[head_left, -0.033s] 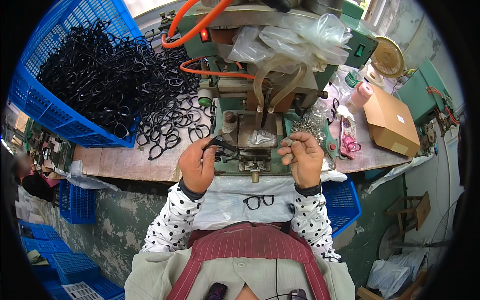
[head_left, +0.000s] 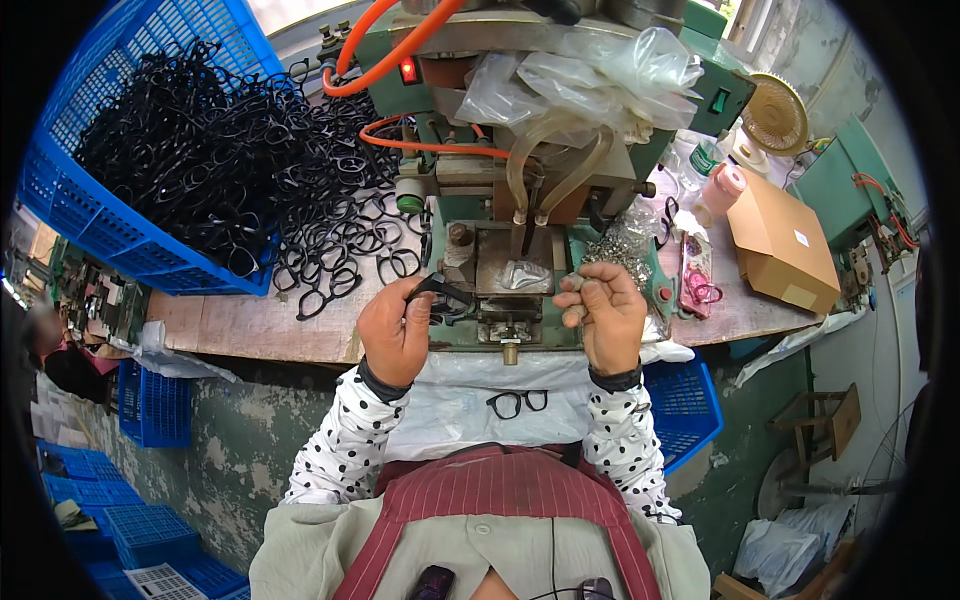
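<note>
Where my left hand (head_left: pixel 394 332) grips: a black glasses frame (head_left: pixel 447 289), clamped between thumb and fingers, at eight o'clock from the metal plate (head_left: pixel 493 262).
Right hand (head_left: pixel 612 318): at four o'clock, fingers curled toward the thumb; whether they pinch something small, I cannot tell.
Blue basket (head_left: pixel 140 240): ten o'clock, heaped with black frames (head_left: pixel 190 150).
White sheet (head_left: pixel 435 425): six o'clock, another frame (head_left: pixel 522 402) lying on it.

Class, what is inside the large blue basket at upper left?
Black glasses frames lie heaped in the blue basket; its bottom and whatever lies deeper are hidden.
</note>
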